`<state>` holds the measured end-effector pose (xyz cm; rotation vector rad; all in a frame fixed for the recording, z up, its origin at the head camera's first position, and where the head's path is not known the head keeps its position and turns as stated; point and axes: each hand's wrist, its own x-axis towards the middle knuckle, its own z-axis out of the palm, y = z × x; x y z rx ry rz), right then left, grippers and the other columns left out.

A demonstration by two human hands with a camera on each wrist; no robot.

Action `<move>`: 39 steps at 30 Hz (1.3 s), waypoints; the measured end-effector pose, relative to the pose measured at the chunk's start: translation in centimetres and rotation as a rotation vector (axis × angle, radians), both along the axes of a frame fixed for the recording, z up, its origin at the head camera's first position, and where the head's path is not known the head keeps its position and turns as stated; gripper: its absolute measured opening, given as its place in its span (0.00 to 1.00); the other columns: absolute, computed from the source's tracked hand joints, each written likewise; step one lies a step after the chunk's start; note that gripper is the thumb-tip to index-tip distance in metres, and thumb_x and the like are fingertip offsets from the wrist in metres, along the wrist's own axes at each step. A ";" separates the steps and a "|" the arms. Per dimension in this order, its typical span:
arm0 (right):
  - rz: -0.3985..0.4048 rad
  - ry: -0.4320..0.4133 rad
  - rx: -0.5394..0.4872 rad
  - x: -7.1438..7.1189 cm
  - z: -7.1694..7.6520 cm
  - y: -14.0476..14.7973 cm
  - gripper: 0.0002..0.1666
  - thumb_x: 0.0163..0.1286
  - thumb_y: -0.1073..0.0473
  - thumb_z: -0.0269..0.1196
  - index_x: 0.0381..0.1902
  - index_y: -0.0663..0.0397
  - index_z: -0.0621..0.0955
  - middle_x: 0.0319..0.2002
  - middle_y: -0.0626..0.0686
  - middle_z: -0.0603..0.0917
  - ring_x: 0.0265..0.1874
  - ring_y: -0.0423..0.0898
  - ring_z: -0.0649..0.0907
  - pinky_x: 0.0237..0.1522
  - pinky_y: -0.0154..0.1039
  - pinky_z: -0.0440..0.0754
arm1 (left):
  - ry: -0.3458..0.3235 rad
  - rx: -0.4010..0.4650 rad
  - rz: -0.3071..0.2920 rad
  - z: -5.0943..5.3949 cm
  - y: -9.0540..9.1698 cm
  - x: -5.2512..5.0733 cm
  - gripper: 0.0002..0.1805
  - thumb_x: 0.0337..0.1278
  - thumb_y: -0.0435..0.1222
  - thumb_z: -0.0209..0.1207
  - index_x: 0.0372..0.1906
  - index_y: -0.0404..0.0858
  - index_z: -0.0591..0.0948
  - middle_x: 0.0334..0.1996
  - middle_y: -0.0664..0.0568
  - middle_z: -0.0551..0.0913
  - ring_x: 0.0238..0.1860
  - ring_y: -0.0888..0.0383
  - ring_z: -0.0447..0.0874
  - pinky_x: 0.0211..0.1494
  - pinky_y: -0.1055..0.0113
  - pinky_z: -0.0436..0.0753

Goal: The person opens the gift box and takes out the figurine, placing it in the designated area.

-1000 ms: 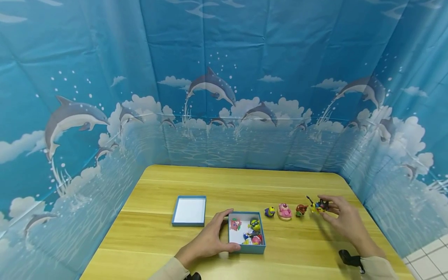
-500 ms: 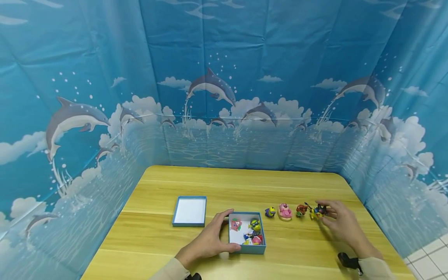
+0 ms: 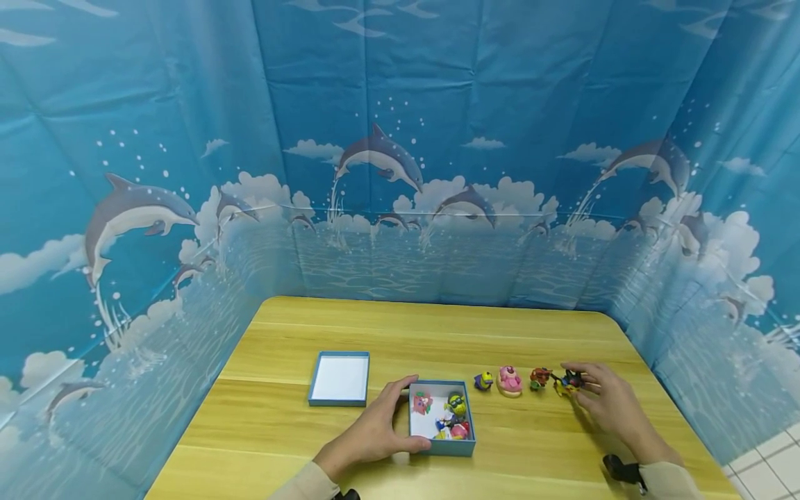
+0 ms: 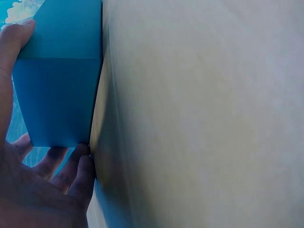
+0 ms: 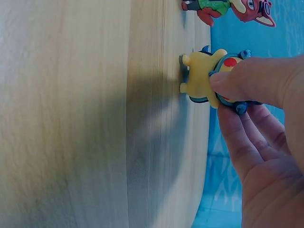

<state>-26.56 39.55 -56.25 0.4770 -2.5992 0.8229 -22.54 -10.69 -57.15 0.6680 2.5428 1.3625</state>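
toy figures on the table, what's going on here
A person's right grip pinches a small yellow toy figure with red cheek spots, beside three colourful toy figures on the yellow wood-grain table. The left grip holds an open square blue box with several more toy figures inside. A shallow blue tray with a white inside lies left of it.
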 end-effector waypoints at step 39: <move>-0.044 0.038 0.046 0.9 0.8 -0.4 0.43 0.64 0.79 0.79 0.76 0.58 0.85 0.69 0.72 0.81 0.61 0.73 0.84 0.52 0.74 0.92 | 0.000 -0.012 -0.009 0.0 -0.1 0.1 0.66 0.64 0.64 0.82 0.97 0.57 0.56 0.88 0.50 0.70 0.88 0.42 0.73 0.88 0.30 0.74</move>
